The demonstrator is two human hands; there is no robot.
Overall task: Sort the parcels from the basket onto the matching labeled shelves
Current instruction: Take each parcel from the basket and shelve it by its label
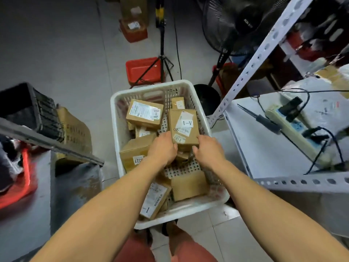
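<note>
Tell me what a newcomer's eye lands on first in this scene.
First, the white basket in the middle of the floor, full of brown parcels. Then the left hand and right hand, gripping the near end of a parcel labeled A-1 inside it. A white metal shelf stands at right.

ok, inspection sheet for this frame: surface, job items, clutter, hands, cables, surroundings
surface: grey tiled floor.
job's things: white basket of cardboard parcels; the held parcel and another parcel read A-1.
clutter: red tray, black crate.
grippers: left hand and right hand grip the held parcel's near end.
cables: black leads into a power strip on the white shelf.
surroundings: fan, tripod.
</note>
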